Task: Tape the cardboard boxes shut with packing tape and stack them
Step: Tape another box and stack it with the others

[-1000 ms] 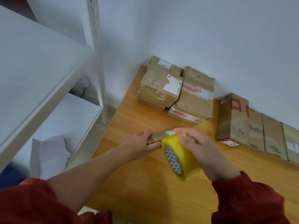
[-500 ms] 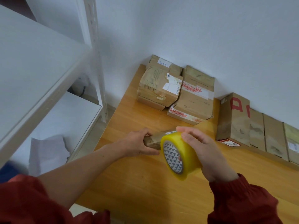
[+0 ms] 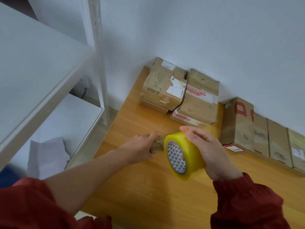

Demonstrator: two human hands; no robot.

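While the small flat brown cardboard box (image 3: 157, 144) lies low over the orange-brown wooden table (image 3: 148, 187), most of it hidden behind the tape, you look to be mid-way through sealing it. Your left hand (image 3: 138, 148) grips its near end, fingers wrapped over the top edge. Your right hand (image 3: 209, 152) is curled round the fat yellow roll of packing tape (image 3: 181, 154), which stands on edge right against the box. Whether a strip is already stuck down cannot be told. The next move likely calls for drawing the roll along the seam under steady tension while your left hand pins the box. Beyond, two piles of taped brown cardboard boxes (image 3: 198, 103) sit against the wall, a row of upright brown cartons (image 3: 239, 123) stands to the right, and a white metal shelf unit (image 3: 41, 71) is at your left.
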